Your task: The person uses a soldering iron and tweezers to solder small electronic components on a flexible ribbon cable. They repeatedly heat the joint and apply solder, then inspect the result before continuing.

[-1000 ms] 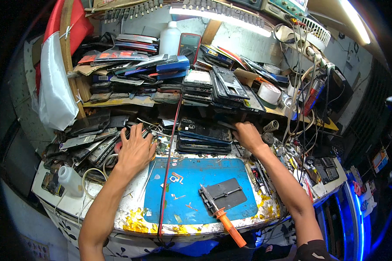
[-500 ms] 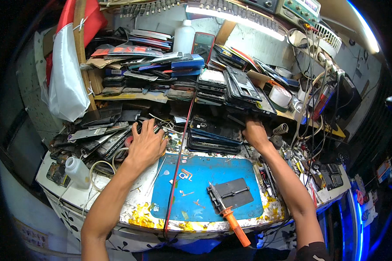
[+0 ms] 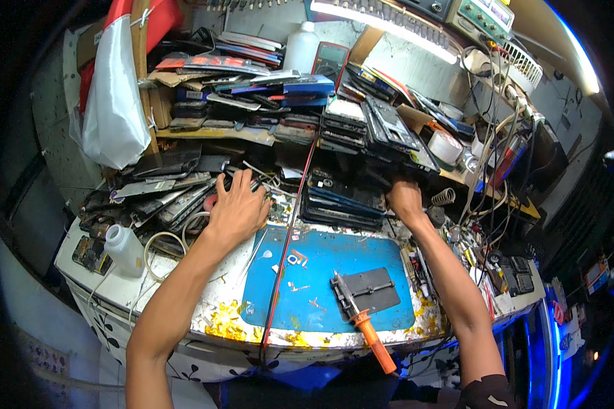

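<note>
My left hand (image 3: 237, 206) lies with spread fingers on the cluttered bench, beside a heap of old phone parts (image 3: 160, 194); nothing shows in its grasp. My right hand (image 3: 405, 203) reaches in under the shelf, at the right side of a stack of dark phone panels (image 3: 344, 198). Shadow and the shelf hide its fingertips. Between my forearms lies a blue work mat (image 3: 320, 253) with small loose parts on it. An orange-handled soldering iron (image 3: 376, 346) rests across a black phone-board holder (image 3: 372, 292), its handle hanging over the front edge.
Phones and panels crowd the shelf (image 3: 218, 133) above. A red-and-black cable (image 3: 298, 211) crosses the mat from top to bottom. A white bottle (image 3: 123, 252) and a cable loop stand left; tools (image 3: 419, 276) and hanging wires lie right.
The view has shifted, so the bench appears slightly higher and farther right. My left hand stays spread near the heap, and my right hand is still reaching under the shelf.
</note>
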Available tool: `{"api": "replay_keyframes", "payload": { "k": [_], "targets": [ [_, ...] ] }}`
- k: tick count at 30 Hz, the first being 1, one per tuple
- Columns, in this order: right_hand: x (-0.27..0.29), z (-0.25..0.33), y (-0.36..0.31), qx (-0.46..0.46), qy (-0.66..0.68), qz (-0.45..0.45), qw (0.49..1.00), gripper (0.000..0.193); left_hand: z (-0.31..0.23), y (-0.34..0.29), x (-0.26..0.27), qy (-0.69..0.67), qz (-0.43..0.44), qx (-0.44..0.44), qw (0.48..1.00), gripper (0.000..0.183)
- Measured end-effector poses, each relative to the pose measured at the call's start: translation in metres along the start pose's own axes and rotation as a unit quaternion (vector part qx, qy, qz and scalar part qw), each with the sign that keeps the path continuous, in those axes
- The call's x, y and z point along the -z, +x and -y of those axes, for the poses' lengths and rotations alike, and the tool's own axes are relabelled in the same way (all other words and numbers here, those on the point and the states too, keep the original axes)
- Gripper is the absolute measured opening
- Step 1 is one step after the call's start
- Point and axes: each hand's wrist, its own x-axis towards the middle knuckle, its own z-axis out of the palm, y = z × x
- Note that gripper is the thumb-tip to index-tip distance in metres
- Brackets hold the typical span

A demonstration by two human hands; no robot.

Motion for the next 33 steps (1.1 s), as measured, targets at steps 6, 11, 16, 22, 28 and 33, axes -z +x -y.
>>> {"api": "replay_keyframes", "payload": {
  "k": [6, 11, 16, 22, 28, 33],
  "targets": [
    [0.011, 0.007, -0.009, 0.038, -0.035, -0.111, 0.992, 0.015, 0.002, 0.000, -0.002, 0.002, -0.007, -0.006, 1.000, 0.032],
    [0.031, -0.001, -0.016, 0.076, -0.068, -0.090, 0.991, 0.015, 0.000, 0.001, 0.002, -0.017, 0.046, 0.015, 0.999, 0.033],
    [0.080, -0.003, -0.058, 0.241, -0.010, -0.234, 0.942, 0.026, 0.000, 0.003, 0.005, -0.025, -0.013, -0.009, 1.000, 0.032],
    [0.150, 0.001, -0.136, 0.392, -0.029, -0.272, 0.878, 0.016, -0.007, 0.009, 0.013, -0.023, -0.008, -0.004, 1.000, 0.037],
    [0.159, 0.012, -0.149, 0.380, 0.011, -0.300, 0.875, 0.020, -0.015, 0.012, 0.024, -0.033, -0.026, -0.009, 0.999, 0.035],
    [0.155, 0.041, -0.157, 0.056, 0.375, -0.139, 0.915, 0.010, -0.015, 0.016, 0.037, -0.027, -0.093, -0.003, 0.995, 0.035]
  ]
}}
